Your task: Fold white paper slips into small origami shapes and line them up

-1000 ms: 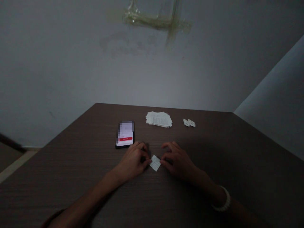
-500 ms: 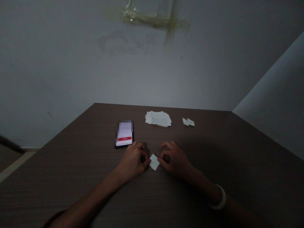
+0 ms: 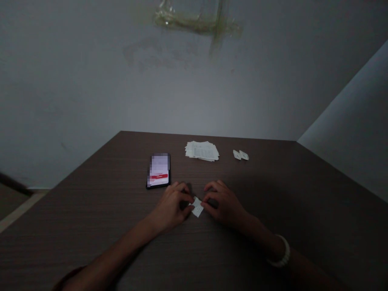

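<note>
Where the two hands face each other: small printed paper (image 3: 198, 207) on the table (image 3: 194, 258), near side, about the middle, between the fingertips.
Paper direction: set like a diamond; one corner points near, the opposite one far and a touch left, the other two left and right, toward the hands. Sides look about equal, so no clear long axis.
Left hand (image 3: 171, 205): comes in from near left, back of hand up, fingers curled to the right. Thumb and index finger a narrow gap apart at the paper's left corner; firmness of contact can't be told.
Right hand (image 3: 223, 204): comes in from near right, fingers bent to the left, thumb and index pinched together on the paper's right corner. Other fingers arch above, toward the far side.
Right wrist: pale bracelet (image 3: 285, 252), beaded or braided, too dim to tell.
Phone (image 3: 159, 169): far-left of the left hand, face up, screen lit, red bar at its near end. Long axis near to far, near end slightly left.
Paper stack (image 3: 202, 151): far middle, edges uneven, print on top sheet.
Small folded pieces (image 3: 241, 155): two, far right of the stack, side by side.
Wall (image 3: 194, 101): behind the far edge, yellowish tape (image 3: 197, 26) up high.
</note>
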Available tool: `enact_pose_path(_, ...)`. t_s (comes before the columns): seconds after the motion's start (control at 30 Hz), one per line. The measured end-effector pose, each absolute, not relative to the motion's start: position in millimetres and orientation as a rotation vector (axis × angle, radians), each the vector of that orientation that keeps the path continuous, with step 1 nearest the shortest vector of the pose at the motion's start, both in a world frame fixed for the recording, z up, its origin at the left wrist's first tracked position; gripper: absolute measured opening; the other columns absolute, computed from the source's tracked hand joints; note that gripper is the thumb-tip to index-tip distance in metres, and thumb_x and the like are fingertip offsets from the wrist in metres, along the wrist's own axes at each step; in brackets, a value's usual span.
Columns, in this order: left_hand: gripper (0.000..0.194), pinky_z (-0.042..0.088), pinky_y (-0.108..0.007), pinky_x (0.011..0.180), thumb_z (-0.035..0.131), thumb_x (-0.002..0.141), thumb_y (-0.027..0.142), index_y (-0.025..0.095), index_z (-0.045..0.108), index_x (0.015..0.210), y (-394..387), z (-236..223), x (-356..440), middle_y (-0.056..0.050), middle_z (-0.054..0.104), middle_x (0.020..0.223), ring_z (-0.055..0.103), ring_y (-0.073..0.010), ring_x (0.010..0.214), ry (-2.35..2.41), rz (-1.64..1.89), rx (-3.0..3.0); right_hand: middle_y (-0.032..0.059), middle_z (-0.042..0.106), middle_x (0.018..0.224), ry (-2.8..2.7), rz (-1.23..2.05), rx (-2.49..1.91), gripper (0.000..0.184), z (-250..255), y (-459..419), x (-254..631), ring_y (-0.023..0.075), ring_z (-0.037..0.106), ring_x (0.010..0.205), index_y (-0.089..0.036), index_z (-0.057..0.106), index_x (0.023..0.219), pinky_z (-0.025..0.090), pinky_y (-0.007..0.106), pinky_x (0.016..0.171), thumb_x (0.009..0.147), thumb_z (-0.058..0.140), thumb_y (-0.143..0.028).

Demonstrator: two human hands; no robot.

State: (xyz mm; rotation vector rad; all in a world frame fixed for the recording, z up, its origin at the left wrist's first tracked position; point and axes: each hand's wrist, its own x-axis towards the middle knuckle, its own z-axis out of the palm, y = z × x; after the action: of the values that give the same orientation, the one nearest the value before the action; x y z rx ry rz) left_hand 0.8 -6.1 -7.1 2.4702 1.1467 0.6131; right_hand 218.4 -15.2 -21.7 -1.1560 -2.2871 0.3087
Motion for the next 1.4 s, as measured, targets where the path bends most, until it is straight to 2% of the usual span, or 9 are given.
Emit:
enact_pose_path(0.17,0.007,0.039,-0.037,0.080,0.070,0.079,0.029,0.024,0.073,0.077,-5,-12,6,-0.003,0.060,0.089,0.051,-0.0221,0.090,1.187,0.647,2.387,0.0052,0.059,0.102,-2.299,0.322,-1.147,0.006,-22,-14,220,0.0195,0.052,0.093,-0.021,0.069,0.079,0.041,0.035,0.083,0.082,0.067,-0.025)
enact_pose_path(0.47,0.011,0.040,-0.037,0.079,0.067,0.077,0.024,0.018,0.068,0.068,-6,-10,16,-0.004,0.061,0.092,0.050,-0.0232,0.091,1.329,0.612,2.359,0.0048,0.060,0.099,-2.292,0.329,-1.173,0.007,-22,-14,219,0.0194,0.052,0.092,-0.020,0.068,0.078,0.042,0.035,0.082,0.084,0.066,-0.024)
enact_pose_path(0.57,0.006,0.039,-0.039,0.080,0.070,0.074,0.025,0.019,0.068,0.074,-7,-9,17,-0.004,0.062,0.091,0.052,-0.0242,0.091,1.454,0.601,2.299,0.0050,0.060,0.099,-2.290,0.329,-1.189,0.007,-22,-14,218,0.0194,0.052,0.092,-0.020,0.068,0.078,0.042,0.034,0.081,0.083,0.067,-0.024)
enact_pose_path(0.67,0.011,0.039,-0.039,0.081,0.072,0.073,0.026,0.020,0.069,0.082,-8,-7,16,-0.004,0.063,0.091,0.053,-0.0255,0.093,1.523,0.609,2.277,0.0048,0.061,0.098,-2.285,0.341,-1.209,0.007,-20,-14,216,0.0191,0.052,0.092,-0.020,0.068,0.076,0.042,0.034,0.082,0.081,0.069,-0.024)
enact_pose_path(0.93,0.006,0.038,-0.041,0.082,0.069,0.075,0.025,0.025,0.074,0.078,-8,-2,14,-0.002,0.066,0.090,0.054,-0.0252,0.094,1.501,0.597,2.286,0.0049,0.062,0.097,-2.261,0.362,-1.258,0.009,-18,-13,212,0.0190,0.052,0.092,-0.018,0.066,0.072,0.041,0.033,0.081,0.079,0.069,-0.023)
enact_pose_path(1.2,0.009,0.040,-0.043,0.083,0.067,0.074,0.028,0.024,0.076,0.074,-4,-5,14,-0.004,0.068,0.092,0.055,-0.0267,0.094,1.561,0.594,2.229,0.0045,0.062,0.092,-2.240,0.372,-1.323,0.010,-15,-12,208,0.0191,0.053,0.089,-0.018,0.066,0.069,0.042,0.032,0.077,0.077,0.070,-0.023)
enact_pose_path(1.4,0.009,0.040,-0.045,0.083,0.066,0.075,0.026,0.023,0.074,0.076,-6,-4,13,-0.005,0.068,0.090,0.055,-0.0273,0.093,1.535,0.627,2.256,0.0053,0.061,0.092,-2.224,0.309,-1.302,0.010,-17,-17,208,0.0199,0.053,0.089,-0.018,0.065,0.076,0.043,0.033,0.077,0.079,0.071,-0.025)
